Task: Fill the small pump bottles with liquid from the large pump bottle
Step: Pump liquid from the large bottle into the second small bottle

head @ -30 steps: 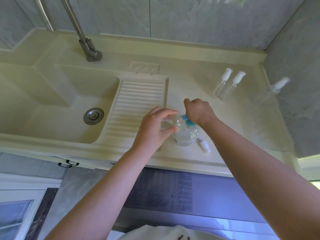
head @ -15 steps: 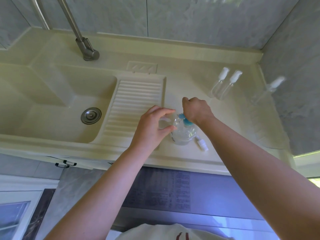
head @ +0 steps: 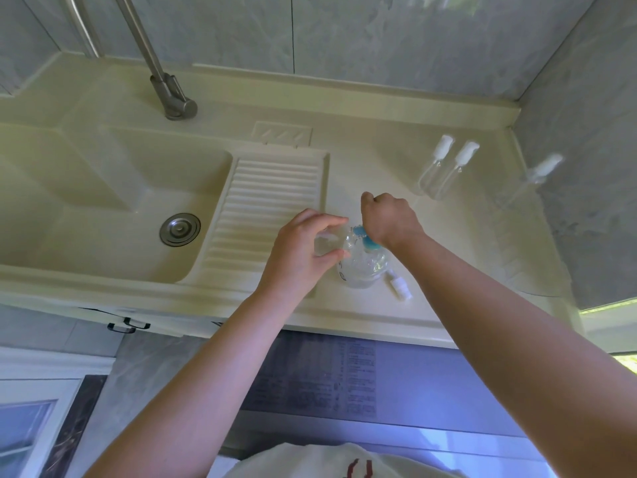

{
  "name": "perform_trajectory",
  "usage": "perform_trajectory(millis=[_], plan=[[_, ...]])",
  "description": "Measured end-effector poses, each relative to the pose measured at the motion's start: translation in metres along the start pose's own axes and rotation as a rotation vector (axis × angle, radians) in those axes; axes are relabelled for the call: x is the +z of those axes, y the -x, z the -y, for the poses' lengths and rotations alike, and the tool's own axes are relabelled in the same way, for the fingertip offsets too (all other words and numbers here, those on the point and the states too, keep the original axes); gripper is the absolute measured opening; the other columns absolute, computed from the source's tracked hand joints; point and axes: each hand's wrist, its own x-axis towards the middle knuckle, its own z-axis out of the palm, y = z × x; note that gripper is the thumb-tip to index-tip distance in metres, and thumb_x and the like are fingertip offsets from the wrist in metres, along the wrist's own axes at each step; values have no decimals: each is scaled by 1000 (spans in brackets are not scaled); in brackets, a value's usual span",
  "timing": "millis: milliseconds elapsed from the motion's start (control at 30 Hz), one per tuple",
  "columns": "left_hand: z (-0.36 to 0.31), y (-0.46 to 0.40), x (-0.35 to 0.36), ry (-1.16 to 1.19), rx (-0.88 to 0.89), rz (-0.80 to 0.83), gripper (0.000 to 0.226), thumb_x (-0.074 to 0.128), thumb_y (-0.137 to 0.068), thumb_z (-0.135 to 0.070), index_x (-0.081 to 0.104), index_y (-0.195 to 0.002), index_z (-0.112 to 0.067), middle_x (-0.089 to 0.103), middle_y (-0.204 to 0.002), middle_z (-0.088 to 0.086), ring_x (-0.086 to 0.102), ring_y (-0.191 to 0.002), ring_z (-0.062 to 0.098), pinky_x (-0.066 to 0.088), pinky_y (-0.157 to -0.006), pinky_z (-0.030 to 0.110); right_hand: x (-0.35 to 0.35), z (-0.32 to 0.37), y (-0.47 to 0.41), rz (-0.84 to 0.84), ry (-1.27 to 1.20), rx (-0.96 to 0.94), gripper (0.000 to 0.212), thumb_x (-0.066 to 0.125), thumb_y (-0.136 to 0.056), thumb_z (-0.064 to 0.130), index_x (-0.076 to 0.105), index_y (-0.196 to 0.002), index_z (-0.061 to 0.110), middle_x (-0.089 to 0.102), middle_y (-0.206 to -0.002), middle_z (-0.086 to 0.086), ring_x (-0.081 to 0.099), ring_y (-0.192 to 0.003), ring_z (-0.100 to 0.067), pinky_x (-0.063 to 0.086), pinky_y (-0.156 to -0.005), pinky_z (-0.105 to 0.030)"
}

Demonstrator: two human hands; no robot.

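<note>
No visible change — L hand (head: pixel 303 250) holds small bottle (head: pixel 327 243), R hand (head: pixel 389 219) on pump (head: pixel 365 238).

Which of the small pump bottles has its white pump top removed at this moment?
The small bottle pinched in the left hand, beside the large bottle. Its loose pump top lies on the counter; the two capped bottles stand apart.

arms: bare, no sleeves | top (head: pixel 324 460): white, dark red mark | hands: no rings
</note>
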Motion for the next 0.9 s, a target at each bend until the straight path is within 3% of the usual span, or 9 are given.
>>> perform_trajectory(millis=[133,300,367,500,567,667,800,900], plan=[[1,0,2,-6,0,-11,48,87,-68,-10,72,-112,-20,63,-105,-5,66,-90,5,47,-89,14,-1,2,4,-8,-64,11,33,24,-96,27,36,-68,14,45,-75,-9,38,-62,-22,31,-62,-32],[-1,0,0,-7,6,-15,48,88,-67,-10,72,-111,-20,64,-104,-5,66,-90,4,45,-88,12,-7,1,3,126,-84,19,39,26,-96,37,51,-84,10,56,-87,-11,49,-75,-27,34,-63,-34],[-1,-1,1,-13,8,-23,48,87,-67,-10,72,-111,-20,64,-104,-5,65,-90,4,45,-89,12,-7,0,1,106,-31,-8,35,25,-98,32,45,-79,11,52,-84,-11,48,-75,-28,33,-61,-34],[-1,2,2,-2,-7,-23,48,87,-67,-10,72,-112,-18,64,-104,-3,66,-92,6,47,-91,16,-7,6,7,19,-34,-21,30,19,-105,22,44,-98,8,47,-92,-14,44,-87,-33,41,-77,-42],[0,3,3,-3,-11,-29,48,87,-68,-10,72,-113,-18,64,-105,-3,66,-92,6,46,-90,13,-7,6,7,35,-14,-38,29,21,-106,20,44,-93,8,47,-93,-15,44,-87,-33,43,-80,-42],[-2,3,3,2,-12,-23,48,87,-68,-9,72,-113,-18,63,-105,-4,66,-92,6,44,-89,10,-7,4,6,115,-2,-5,32,26,-103,26,43,-80,11,49,-85,-11,47,-88,-33,38,-70,-34],[-3,2,1,14,-8,-18,48,87,-68,-9,72,-113,-18,63,-106,-4,67,-92,7,45,-88,10,-12,4,4,171,-75,35,36,28,-101,32,53,-101,6,52,-95,-13,50,-94,-32,36,-79,-34],[-4,2,1,17,-7,-19,48,86,-68,-8,72,-113,-18,63,-106,-3,68,-92,8,48,-89,15,-9,3,2,103,1,-13,31,29,-103,23,42,-77,11,43,-78,-9,46,-88,-33,39,-72,-34]])
